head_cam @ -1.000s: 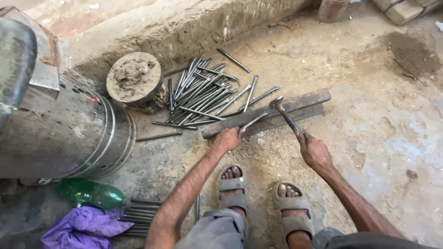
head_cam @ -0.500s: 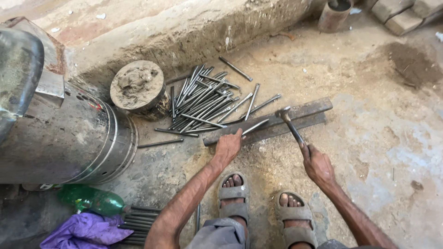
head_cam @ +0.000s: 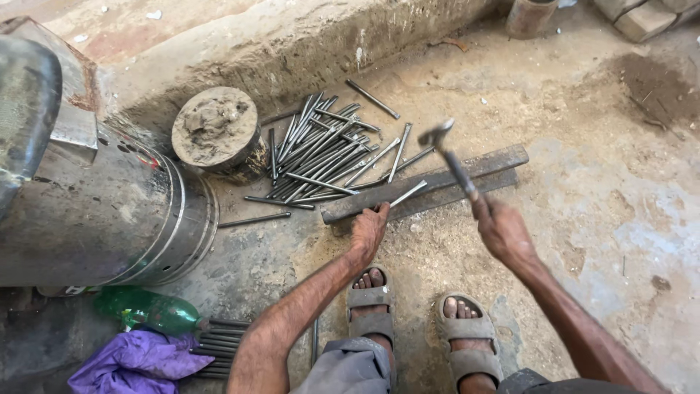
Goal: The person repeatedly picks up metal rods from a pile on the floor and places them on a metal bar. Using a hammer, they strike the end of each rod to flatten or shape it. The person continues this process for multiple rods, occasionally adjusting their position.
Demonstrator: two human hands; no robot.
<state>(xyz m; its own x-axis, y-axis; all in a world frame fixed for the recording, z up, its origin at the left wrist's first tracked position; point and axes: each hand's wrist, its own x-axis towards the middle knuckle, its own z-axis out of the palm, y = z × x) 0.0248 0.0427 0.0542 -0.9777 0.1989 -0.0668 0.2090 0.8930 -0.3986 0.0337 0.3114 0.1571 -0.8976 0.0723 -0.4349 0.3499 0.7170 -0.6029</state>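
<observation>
- The left hand [head_cam: 368, 230] pinched one thin rod [head_cam: 406, 194] flat on the steel bar [head_cam: 430, 184].
- The right hand [head_cam: 503, 232] gripped a raised hammer [head_cam: 450, 155], fingers fully closed.
- A rod pile [head_cam: 321, 153] lay behind (seemingly many unworked); a smaller bundle [head_cam: 219, 346] sat near the sandals.

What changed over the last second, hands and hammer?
The right hand swung the hammer: its head went down to the flat steel bar, and is now raised again above it. The left hand kept its grip on the thin rod lying on the bar. The pile of rods, the metal drum and both feet stayed put.
</observation>
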